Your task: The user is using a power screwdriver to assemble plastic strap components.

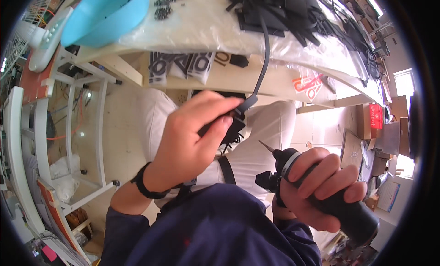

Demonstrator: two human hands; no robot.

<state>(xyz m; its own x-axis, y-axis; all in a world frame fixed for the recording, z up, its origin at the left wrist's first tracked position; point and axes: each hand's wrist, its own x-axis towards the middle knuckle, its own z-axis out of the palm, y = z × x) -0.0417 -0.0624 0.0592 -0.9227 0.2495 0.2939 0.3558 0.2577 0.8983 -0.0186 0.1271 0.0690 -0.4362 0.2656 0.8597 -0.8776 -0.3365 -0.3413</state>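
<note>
My left hand (192, 128) is closed, with thumb and forefinger pinching a black strap end (248, 103) above my lap. From there the narrow black strap (264, 60) runs up to a heap of black straps and flat pieces (279, 14) on the table. More black material lies behind my left fingers, partly hidden. Wrapped in my right hand (321, 188) is a black electric screwdriver (350, 215) with a light ring near its nose. Its thin bit (266, 145) points up and left, apart from the strap.
A plastic-covered table (201, 32) spans the front, bearing a light blue bowl (105, 19) and small piles of dark screws (168, 2). Printed bags (181, 67) lie on the shelf below. White metal frames (68, 128) stand left; cardboard boxes (398, 108) are stacked right.
</note>
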